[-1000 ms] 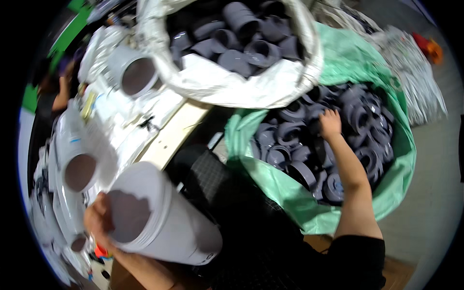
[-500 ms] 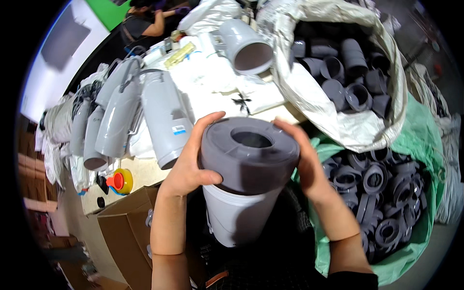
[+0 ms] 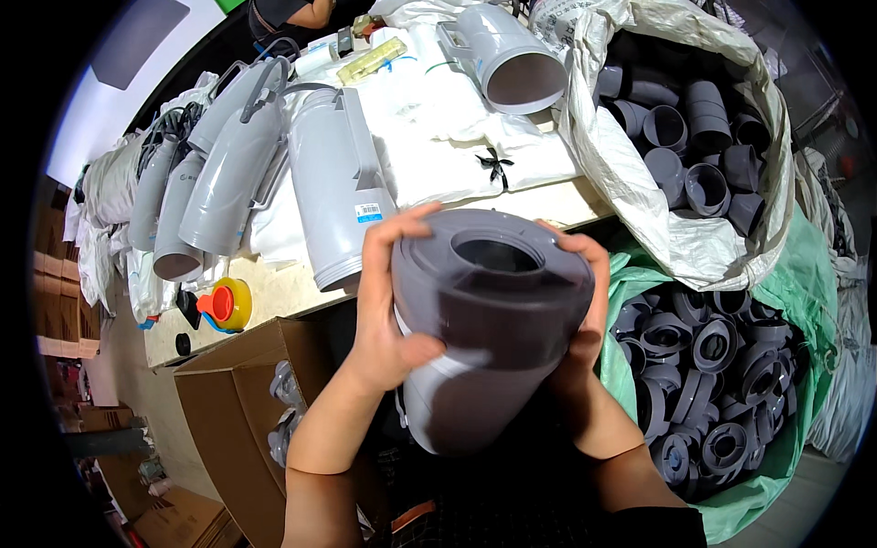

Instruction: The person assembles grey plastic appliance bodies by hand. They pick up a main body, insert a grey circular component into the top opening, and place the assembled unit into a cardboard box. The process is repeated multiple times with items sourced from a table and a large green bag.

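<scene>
A light grey plastic cylinder (image 3: 466,406) stands upright in front of my body, its wide end up. On its top sits a dark grey round cap (image 3: 484,315) with a raised collar around a central hole. My left hand (image 3: 388,310) wraps the cap's left side, thumb across the front and fingers over the rim. My right hand (image 3: 585,310) grips the opposite side, fingers bent over the top edge; its thumb is hidden. On the table just beyond my left hand lies a grey cylinder with a handle and a label (image 3: 338,187).
A white woven sack (image 3: 676,251) holds grey pipe-like fittings at the back right. Below it, a green sack (image 3: 621,338) contains many ring-shaped caps. An open cardboard box (image 3: 237,384) stands at lower left. Yellow tape (image 3: 239,303) and several grey cylinders (image 3: 233,192) lie on the left table.
My right hand has curled its fingers over the cap's rim and drawn in closer. The cap now sits lower on the cylinder, and the view has shifted slightly.
</scene>
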`<state>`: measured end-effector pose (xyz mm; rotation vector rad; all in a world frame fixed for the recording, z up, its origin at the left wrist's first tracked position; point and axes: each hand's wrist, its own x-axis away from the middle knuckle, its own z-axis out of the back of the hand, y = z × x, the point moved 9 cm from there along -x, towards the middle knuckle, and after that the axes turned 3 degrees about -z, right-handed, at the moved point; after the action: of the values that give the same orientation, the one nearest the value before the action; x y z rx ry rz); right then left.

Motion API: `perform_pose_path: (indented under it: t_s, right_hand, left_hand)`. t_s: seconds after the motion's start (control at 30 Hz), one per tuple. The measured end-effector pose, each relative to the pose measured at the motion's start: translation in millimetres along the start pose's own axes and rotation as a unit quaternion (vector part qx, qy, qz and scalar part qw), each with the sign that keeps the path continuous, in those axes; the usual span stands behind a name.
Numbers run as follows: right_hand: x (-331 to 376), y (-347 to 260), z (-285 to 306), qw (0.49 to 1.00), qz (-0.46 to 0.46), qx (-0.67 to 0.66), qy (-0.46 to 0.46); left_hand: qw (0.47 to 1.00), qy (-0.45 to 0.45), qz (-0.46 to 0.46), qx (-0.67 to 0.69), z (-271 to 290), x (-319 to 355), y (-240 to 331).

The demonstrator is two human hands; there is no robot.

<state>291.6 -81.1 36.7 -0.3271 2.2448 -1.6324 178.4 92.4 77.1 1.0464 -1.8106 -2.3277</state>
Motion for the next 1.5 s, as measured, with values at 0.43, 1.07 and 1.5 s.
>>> perform_pose_path:
  t_s: [0.43,1.07,1.5]
  right_hand:
    - [12.3,-50.7,-43.8,0.856,0.326,0.360,-0.177]
    - [-36.8,38.7,66.4,0.806,0.007,-0.544,-0.234]
    - [-68.1,81.2,53.5,0.779,-0.046,-0.559,-0.279]
  left_hand:
    - [0.990,0.000,-0.092,-0.104,-10.0,-15.3,-4.2]
    - [0.907,0.305,0.193,0.217,99.4,58.6,-131.1]
    - [0.889,0.033,0.437,-0.136,5.1,-10.7,-65.4]
